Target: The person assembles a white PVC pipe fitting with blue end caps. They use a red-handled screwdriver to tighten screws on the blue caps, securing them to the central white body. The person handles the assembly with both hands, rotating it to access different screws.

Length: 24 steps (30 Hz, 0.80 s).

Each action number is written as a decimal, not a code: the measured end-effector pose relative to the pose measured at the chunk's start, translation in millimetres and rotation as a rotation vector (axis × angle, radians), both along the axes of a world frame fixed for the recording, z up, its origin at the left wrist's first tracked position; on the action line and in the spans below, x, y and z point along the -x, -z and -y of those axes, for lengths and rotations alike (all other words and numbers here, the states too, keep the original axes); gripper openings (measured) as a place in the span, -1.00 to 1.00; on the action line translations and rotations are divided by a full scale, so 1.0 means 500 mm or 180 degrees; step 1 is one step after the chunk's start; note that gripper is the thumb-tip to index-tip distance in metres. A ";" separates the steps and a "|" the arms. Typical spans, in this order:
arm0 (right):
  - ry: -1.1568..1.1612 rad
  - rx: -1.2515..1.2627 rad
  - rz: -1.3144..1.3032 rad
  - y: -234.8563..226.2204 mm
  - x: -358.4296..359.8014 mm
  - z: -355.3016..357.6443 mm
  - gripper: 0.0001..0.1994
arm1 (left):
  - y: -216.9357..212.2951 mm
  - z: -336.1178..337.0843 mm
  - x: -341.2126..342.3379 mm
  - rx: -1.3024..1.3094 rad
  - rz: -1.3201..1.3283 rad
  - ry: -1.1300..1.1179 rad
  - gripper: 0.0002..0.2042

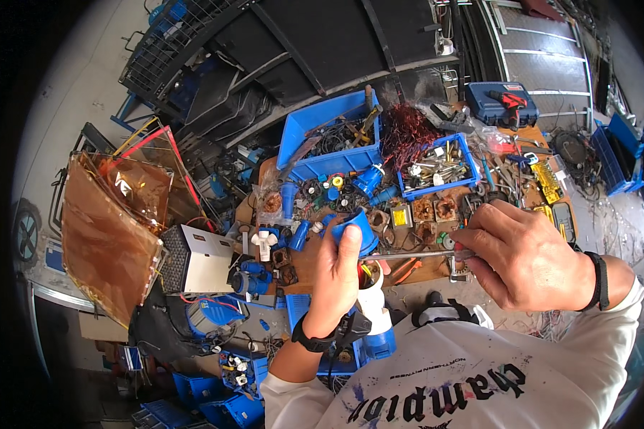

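Workshop table [322, 268], brown, crowded with small parts, seen from above.

Left hand [336, 275]: fingers [348, 239] wrapped tight round a blue plastic plug housing [358, 227], thumb lying up its side; housing held above the table's near edge, open end facing right. Black watch on the wrist.

Right hand [526, 257]: fingers pressed together round the handle of a screwdriver [418, 254], whose metal shaft runs level to the left and meets the housing. Black band on the wrist.

Beyond the housing: loose blue connectors [368, 180], copper-wound coils [423, 209]. Further beyond it: large blue bin [322, 139] of tools. Right of the housing and beyond: small blue tray [440, 168] of metal fittings, red wire tangle [406, 129], cordless drill in a case [504, 101]. Left of the housing: grey metal box [197, 261].
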State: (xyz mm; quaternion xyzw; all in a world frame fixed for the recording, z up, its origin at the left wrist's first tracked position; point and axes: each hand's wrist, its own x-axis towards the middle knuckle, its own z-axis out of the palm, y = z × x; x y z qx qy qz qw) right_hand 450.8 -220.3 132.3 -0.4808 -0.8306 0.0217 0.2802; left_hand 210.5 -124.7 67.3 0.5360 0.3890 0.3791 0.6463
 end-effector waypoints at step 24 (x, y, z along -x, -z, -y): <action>0.0144 0.0332 -0.0221 -0.013 -0.012 0.020 -0.72 | -0.003 0.005 -0.005 0.0086 0.0239 -0.0055 -0.56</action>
